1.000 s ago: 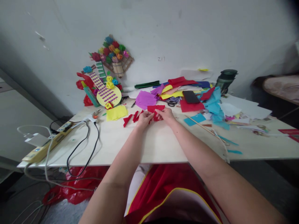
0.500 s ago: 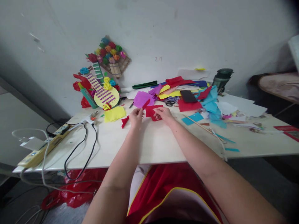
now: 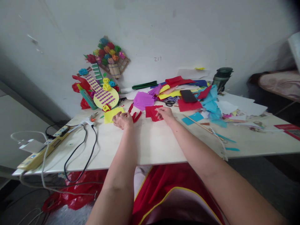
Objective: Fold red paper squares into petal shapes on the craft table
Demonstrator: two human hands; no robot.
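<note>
My right hand is closed, its thumb and fingers pinching the right side of a red paper piece on the table. My left hand rests lower left of that, over the near right edge of a yellow paper piece. Its fingers look loosely bent and apart, though their tips are partly hidden. Narrow red paper strips lie just right of the left hand. Behind both hands is a stack of purple paper.
Beyond my right hand are scissors, a phone and coloured paper. A wooden stick lies right, near blue paper. At left are a power strip, cables and a glue bottle. A guitar-shaped craft leans against the wall.
My left hand has moved left from the red paper to the yellow paper, and the red strip it held now lies on the table. My right hand stays on the red paper.
</note>
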